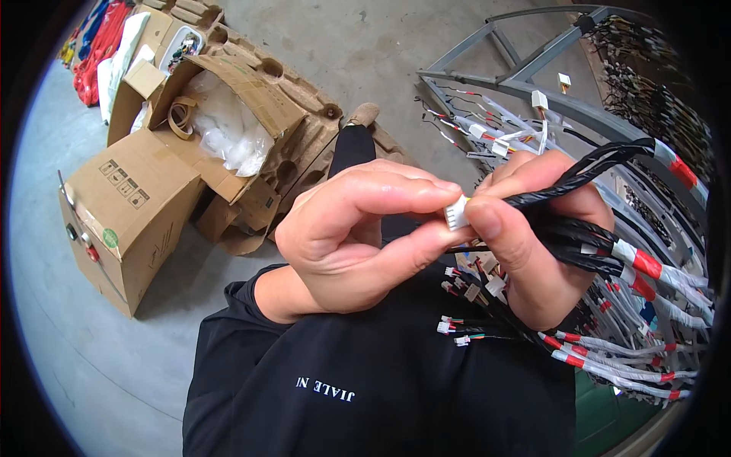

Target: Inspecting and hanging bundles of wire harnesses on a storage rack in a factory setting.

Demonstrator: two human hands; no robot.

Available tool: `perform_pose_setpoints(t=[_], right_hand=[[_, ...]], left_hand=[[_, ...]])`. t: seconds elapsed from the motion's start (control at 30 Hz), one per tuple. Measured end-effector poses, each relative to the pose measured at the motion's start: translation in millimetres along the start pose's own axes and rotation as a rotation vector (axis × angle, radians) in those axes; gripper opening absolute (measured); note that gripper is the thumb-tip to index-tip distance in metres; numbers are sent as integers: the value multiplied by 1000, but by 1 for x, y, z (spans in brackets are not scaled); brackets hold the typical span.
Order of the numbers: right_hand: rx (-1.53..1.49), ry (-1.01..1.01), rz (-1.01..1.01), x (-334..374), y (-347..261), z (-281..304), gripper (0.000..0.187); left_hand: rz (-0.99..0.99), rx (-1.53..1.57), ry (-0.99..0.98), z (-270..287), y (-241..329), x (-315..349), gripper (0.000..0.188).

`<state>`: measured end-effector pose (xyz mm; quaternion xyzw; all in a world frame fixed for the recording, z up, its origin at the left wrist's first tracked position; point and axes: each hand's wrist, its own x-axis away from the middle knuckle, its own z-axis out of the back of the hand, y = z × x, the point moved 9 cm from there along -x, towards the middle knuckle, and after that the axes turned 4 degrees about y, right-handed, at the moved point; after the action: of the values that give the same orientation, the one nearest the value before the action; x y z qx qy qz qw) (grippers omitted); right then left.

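A small white connector sits between my two hands at the middle of the view. My left hand pinches it from the left with thumb and forefinger. From the other side, my right hand grips just behind the connector, its thumb against the connector's edge. Black sleeved cables run through the right hand and off to the right. Below the hands hang several loose white connectors on thin wires. What the right hand's inner fingers hold is hidden.
At left stands a closed cardboard box; behind it an open carton holds clear plastic bags, near moulded pulp trays. A grey metal rack with many wire harnesses fills the right side. Red bundles lie far left.
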<state>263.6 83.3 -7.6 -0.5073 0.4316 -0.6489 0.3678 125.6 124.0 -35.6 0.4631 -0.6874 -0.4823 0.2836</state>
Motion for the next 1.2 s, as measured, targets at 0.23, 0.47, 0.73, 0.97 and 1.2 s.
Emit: perform_pose_setpoints(t=[0.23, 0.47, 0.73, 0.97, 1.2], right_hand=[[-35, 0, -28, 0, 3, -1, 13], [-32, 11, 14, -2, 0, 0, 14], [-135, 207, 45, -9, 2, 7, 12], [-167, 190, 41, -12, 5, 4, 18], [-274, 61, 2, -9, 4, -3, 10]], left_hand=[[65, 123, -27, 2, -8, -2, 28], [2, 37, -6, 1, -1, -5, 27], [-409, -446, 24, -1, 35, -2, 45], [389, -61, -132, -20, -8, 16, 25], [104, -143, 49, -2, 6, 6, 21]])
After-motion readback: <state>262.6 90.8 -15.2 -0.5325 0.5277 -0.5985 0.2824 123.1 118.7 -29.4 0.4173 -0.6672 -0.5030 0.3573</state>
